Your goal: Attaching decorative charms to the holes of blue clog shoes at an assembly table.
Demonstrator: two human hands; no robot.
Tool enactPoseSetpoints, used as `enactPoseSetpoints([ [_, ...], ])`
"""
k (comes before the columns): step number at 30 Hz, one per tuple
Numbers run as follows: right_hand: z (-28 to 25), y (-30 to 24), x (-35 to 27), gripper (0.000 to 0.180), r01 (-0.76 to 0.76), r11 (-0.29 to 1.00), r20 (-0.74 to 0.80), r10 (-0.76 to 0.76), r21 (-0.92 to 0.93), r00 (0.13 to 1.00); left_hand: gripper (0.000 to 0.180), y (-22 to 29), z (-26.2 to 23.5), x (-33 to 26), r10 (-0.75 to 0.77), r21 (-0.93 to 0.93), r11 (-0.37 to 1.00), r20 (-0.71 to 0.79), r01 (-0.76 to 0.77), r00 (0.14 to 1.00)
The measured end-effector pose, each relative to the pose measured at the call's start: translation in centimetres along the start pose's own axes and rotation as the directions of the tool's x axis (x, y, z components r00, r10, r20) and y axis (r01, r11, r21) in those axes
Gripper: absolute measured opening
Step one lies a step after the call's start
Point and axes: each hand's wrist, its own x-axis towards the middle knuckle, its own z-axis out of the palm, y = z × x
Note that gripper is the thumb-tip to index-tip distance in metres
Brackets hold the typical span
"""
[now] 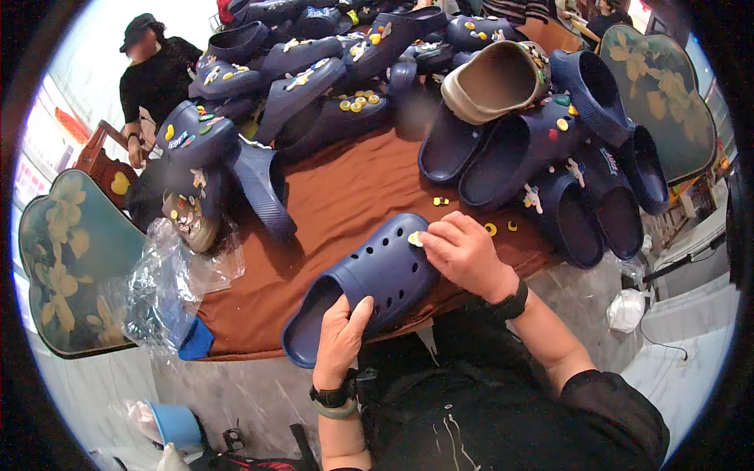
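A navy clog [373,271] with round holes in its upper lies tilted over the near edge of the brown-covered table, toe toward the far right. My left hand [339,334] grips it at the foot opening, fingers inside and thumb on the outside. Above its toe, my right hand [465,255] pinches a small white, green and yellow shoe charm [415,239] against the upper, close to the holes. Whether the charm's stud is in a hole cannot be seen. Small yellow and black charms [441,202] lie on the cloth past my right hand.
Navy clogs with charms [302,86] are heaped across the far side, and more [569,206] stand at the right beneath a beige clog [491,85]. Clear plastic bags [161,275] lie at the left. Floral chair backs [71,267] flank the table. Another person [157,74] stands far left.
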Motion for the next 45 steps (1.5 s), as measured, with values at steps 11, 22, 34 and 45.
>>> enactPoseSetpoints([
  [11,-1.4,-3.4,0.6,0.036,0.253,0.927,0.447,-0.11,-0.276,0.888,0.027,0.7,-0.2,0.2,0.001,0.193,0.981,-0.016,0.002,1.0],
  [22,-0.7,-4.7,1.5,0.023,0.236,0.927,0.505,-0.06,-0.291,0.861,0.027,1.1,0.6,0.1,0.016,0.117,0.993,-0.066,-0.008,0.998],
  [34,-0.8,-2.9,0.8,0.021,0.129,0.989,0.546,-0.07,-0.071,0.835,0.027,1.3,0.8,0.0,0.014,0.214,0.977,-0.107,0.009,0.994],
  [45,0.5,-1.7,0.0,0.029,-0.079,0.995,0.22,0.091,-0.062,0.971,0.03,0.4,0.7,0.3,0.067,0.139,0.989,-0.132,-0.048,0.989],
])
